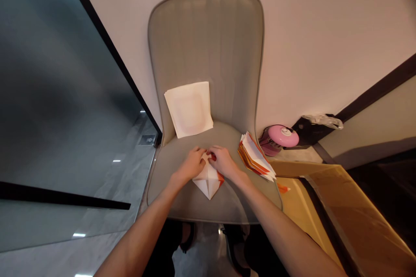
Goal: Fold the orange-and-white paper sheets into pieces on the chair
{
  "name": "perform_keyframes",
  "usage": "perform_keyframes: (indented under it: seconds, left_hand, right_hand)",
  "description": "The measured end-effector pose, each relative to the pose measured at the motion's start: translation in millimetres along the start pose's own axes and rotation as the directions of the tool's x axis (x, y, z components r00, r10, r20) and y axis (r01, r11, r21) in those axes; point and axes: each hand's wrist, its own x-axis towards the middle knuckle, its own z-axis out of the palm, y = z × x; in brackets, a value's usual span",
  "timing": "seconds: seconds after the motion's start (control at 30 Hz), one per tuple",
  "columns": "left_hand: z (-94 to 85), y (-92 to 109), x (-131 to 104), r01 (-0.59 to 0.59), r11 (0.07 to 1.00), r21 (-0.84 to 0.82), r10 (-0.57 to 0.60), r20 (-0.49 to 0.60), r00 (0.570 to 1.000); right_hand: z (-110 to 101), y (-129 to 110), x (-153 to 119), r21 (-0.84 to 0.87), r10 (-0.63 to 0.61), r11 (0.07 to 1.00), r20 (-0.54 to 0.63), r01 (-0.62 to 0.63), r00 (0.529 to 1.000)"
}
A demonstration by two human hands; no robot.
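Observation:
On the seat of the grey chair (182, 199) lies a folded sheet of origami paper (208, 184), white with an orange-red part at its right and a point toward me. My left hand (196, 162) grips its upper left side with bent fingers. Across from it, my right hand (222, 160) pinches the upper right side, and the fingertips of both hands come close together at the top. Creases run across the white face. The paper's far end is partly hidden under the fingers.
A stack of square white sheets (190, 110) leans against the backrest. Folded orange and white papers (256, 158) rest at the seat's right edge. Beyond are a pink round-topped device (282, 136), a black box (312, 130) and an open cardboard box (360, 212). A glass panel (65, 73) stands left.

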Motion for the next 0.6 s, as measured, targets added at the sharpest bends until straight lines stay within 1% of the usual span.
perform_keyframes:
  seconds: [0.17, 0.27, 0.5, 0.6]
  left_hand:
    - [1.0, -2.1, 0.9, -0.009, 1.0, -0.012, 0.009, -0.018, 1.0]
    - [-0.6, -0.3, 0.2, -0.008, 1.0, -0.004, 0.008, -0.007, 1.0]
    - [-1.4, 3.3, -1.1, 0.034, 0.999, 0.024, -0.034, 0.029, 0.999]
    - [1.0, 2.4, -0.3, 0.044, 0.998, 0.041, -0.045, 0.025, 0.999]
  right_hand:
    - [0.5, -2.6, 0.2, -0.021, 0.013, 1.0, 0.01, -0.012, 1.0]
    - [1.0, -2.9, 0.5, -0.03, 0.019, 0.999, 0.02, -0.018, 1.0]
    - [2.7, 0.7, 0.7, -0.022, 0.003, 1.0, 0.039, -0.002, 0.999]
    - [5.2, 1.1, -0.1, -0.063, 0.021, 0.998, 0.027, -0.019, 0.999]
